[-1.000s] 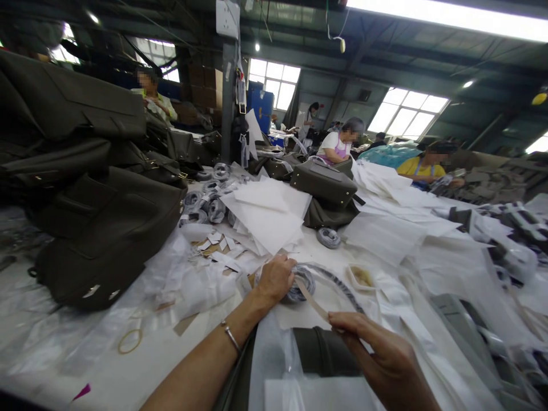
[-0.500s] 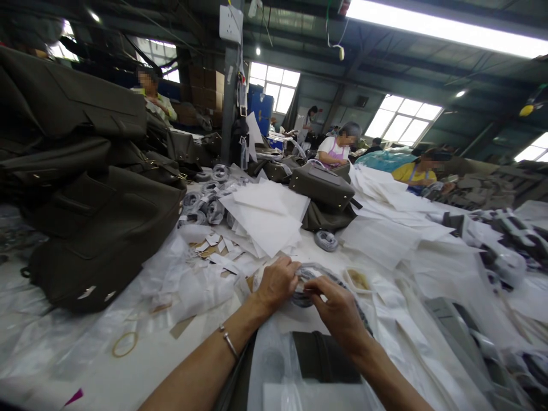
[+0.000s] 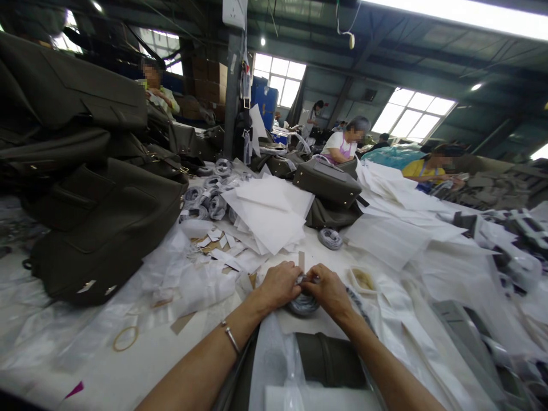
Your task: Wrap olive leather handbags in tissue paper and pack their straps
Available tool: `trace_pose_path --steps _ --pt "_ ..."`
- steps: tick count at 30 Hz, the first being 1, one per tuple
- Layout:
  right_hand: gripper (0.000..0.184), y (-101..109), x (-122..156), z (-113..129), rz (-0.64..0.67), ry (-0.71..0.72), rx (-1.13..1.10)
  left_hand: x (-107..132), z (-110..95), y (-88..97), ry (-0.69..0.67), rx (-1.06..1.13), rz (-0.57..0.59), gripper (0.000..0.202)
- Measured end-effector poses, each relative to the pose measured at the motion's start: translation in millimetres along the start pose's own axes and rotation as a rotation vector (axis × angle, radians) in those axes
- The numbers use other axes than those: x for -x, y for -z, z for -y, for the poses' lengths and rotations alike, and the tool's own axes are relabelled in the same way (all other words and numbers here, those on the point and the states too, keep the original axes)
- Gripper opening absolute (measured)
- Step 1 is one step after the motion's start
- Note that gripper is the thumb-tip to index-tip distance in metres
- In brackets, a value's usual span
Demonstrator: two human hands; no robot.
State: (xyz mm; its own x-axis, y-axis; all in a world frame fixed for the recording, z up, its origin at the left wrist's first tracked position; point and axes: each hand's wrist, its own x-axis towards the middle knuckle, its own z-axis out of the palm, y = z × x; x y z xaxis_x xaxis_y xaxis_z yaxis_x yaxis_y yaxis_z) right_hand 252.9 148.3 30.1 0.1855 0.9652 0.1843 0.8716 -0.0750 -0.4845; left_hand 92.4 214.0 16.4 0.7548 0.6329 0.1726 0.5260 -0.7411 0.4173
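My left hand [image 3: 280,284] and my right hand [image 3: 329,290] meet over a coiled grey strap [image 3: 303,306], which looks wrapped in clear film. Both sets of fingers are pinched together at the coil's upper edge. A short tan strip [image 3: 301,261] sticks up just behind the fingertips; whether it is held or lies on the table I cannot tell. Below my hands sits a dark olive bag [image 3: 329,357], partly covered by white sheet and clear plastic. Another wrapped coil [image 3: 330,238] lies farther back, apart from my hands.
Dark olive bags [image 3: 107,228] are piled at the left. White sheets [image 3: 274,211] lie mid-table, beside several wrapped coils [image 3: 214,200]. A small tray [image 3: 362,279] stands right of my hands, and a rubber band [image 3: 125,338] lies at front left. Several people work beyond.
My hands have drawn together over the coil, the right one moving inward and up. The tan strip now shows behind the fingers. The view has shifted slightly.
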Motion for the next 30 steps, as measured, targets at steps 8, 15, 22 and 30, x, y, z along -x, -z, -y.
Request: trace_pose_path --steps 8,15,22,30 --pt "0.032 5 -21 -8 0.172 -0.114 -0.223 -6 -6 -5.6 0.103 0.0 -0.004 0.019" --pt "0.039 36 -61 -37 0.344 -0.271 -0.196 -1 -8 0.0 0.002 0.059 -0.109 0.009" --pt "0.027 33 -72 -30 0.685 -0.337 -0.368 0 -7 1.2 -0.112 0.119 -0.236 0.019" --pt "0.026 -3 -85 -18 0.51 -0.297 -0.467 -2 -6 -2.0 -0.046 0.104 -0.093 0.015"
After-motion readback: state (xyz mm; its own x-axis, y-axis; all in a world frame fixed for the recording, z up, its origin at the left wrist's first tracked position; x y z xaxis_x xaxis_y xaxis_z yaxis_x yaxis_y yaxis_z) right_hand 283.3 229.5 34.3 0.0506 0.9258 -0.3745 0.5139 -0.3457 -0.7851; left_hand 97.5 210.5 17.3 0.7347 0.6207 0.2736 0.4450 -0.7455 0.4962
